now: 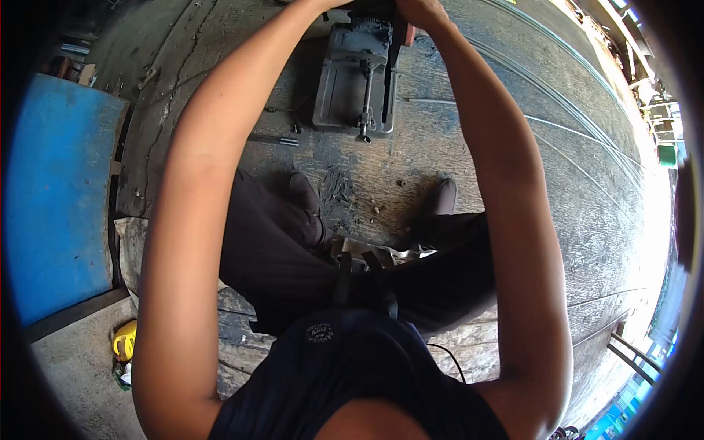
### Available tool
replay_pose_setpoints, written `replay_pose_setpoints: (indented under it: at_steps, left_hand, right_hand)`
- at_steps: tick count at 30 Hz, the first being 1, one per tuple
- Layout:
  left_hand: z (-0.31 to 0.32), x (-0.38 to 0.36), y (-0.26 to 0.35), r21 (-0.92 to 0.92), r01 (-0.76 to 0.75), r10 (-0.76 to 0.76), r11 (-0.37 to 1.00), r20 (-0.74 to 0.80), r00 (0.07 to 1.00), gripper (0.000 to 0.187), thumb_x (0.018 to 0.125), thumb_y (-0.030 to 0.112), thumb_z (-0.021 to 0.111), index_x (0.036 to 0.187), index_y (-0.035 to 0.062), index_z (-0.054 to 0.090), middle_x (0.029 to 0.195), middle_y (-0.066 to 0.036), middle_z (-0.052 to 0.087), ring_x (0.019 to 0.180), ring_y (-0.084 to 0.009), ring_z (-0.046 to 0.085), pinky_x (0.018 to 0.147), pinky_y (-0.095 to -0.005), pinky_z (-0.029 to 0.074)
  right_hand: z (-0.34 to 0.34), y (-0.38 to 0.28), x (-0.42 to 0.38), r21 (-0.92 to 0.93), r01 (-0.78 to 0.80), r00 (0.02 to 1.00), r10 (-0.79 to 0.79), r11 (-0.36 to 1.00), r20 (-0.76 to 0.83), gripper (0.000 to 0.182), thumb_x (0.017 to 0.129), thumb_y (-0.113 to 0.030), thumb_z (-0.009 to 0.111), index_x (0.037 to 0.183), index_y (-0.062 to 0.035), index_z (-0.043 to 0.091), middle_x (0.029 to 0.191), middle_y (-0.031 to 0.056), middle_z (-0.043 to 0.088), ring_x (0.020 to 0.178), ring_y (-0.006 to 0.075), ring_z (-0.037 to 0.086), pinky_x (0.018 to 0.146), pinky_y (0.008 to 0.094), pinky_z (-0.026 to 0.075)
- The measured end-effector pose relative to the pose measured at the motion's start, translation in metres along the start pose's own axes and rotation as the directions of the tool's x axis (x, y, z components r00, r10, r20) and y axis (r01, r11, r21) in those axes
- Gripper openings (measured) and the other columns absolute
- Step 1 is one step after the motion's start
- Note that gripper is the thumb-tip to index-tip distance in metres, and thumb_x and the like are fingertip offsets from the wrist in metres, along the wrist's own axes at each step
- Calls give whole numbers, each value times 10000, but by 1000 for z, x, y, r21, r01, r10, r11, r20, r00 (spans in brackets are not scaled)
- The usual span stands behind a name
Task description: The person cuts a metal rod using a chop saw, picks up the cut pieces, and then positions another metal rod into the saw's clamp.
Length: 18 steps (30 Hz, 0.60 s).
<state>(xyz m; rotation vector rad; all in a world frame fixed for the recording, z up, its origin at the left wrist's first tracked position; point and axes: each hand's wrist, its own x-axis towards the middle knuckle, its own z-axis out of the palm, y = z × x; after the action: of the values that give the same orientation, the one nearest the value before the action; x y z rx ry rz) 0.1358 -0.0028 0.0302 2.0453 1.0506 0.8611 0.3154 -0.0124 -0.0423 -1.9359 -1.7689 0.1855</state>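
Nearest you, well back from your fingers, your shoes are planted apart on the worn floor; that stance looks steady for a forward reach. Further out, the short metal piece lies toward you and to the left of your fingers. Just this side of them, the machine sits on the floor, its screw bar pointing back at you. A thin rod lies on the right, so mind it with your feet. Furthest out, your left hand is cut off by the top edge, near the machine's dark far end; your right hand is by the red part. I cannot tell whether either hand's fingers are spread, pressed together or gripping. Best set both grips evenly, fingertips clear of moving parts, and lean in closer to see them.
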Motion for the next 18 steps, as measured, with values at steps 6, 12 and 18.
replay_pose_setpoints:
  at_steps: [6,12,18]
  left_hand:
    - [-20,-29,1,41,-75,72,996,55,996,586,921,310,512,1432,210,244,1251,-160,485,1110,-271,498,899,-370,411]
    - [-25,-34,3,12,-81,79,997,111,991,597,926,294,509,1437,173,226,1101,-145,575,981,-237,561,824,-344,443]
    - [-26,-35,-5,-135,-45,61,990,119,991,611,934,358,483,1442,162,204,1282,-203,466,1167,-283,479,943,-376,399]
  right_hand:
    - [-12,2,-5,119,10,999,-6,993,-38,815,842,-302,534,1345,97,33,930,334,586,772,424,617,669,499,494]
    - [-13,-3,-7,337,-28,999,12,941,52,748,859,-316,534,1355,58,116,949,294,591,762,365,622,654,471,498]
    - [-22,9,-14,533,-95,991,31,841,127,686,877,-329,533,1364,20,200,969,255,596,752,306,628,638,442,501]
